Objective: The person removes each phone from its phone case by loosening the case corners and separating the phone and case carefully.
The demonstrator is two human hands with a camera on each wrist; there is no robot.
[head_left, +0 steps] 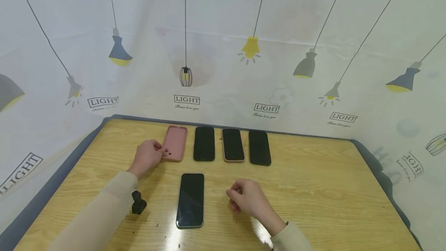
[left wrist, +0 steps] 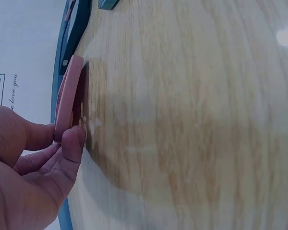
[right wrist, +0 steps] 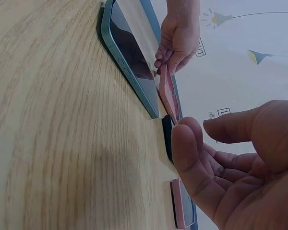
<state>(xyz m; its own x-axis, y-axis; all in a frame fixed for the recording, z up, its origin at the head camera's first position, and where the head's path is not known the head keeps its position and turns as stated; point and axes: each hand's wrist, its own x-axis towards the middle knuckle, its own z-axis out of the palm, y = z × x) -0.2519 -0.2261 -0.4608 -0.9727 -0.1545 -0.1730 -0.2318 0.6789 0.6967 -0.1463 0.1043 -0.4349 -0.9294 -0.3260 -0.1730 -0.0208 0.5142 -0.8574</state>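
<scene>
In the head view my left hand [head_left: 148, 158] pinches the lower left corner of a pink phone case [head_left: 175, 142]. The left wrist view shows the case [left wrist: 69, 98] between thumb and fingers, tilted with one edge raised off the table. My right hand [head_left: 249, 200] hovers over the table with loosely curled fingers and nothing in them. Between the hands lies a dark-screened smartphone [head_left: 190, 200] with a pale green frame, face up.
Behind, in a row right of the case, lie a black phone [head_left: 204, 143], a pink-cased phone [head_left: 233, 145] and another black phone [head_left: 259, 147]. A small black object [head_left: 138, 203] shows beside the left sleeve. A printed curtain [head_left: 223, 88] borders the wooden table [head_left: 313, 189].
</scene>
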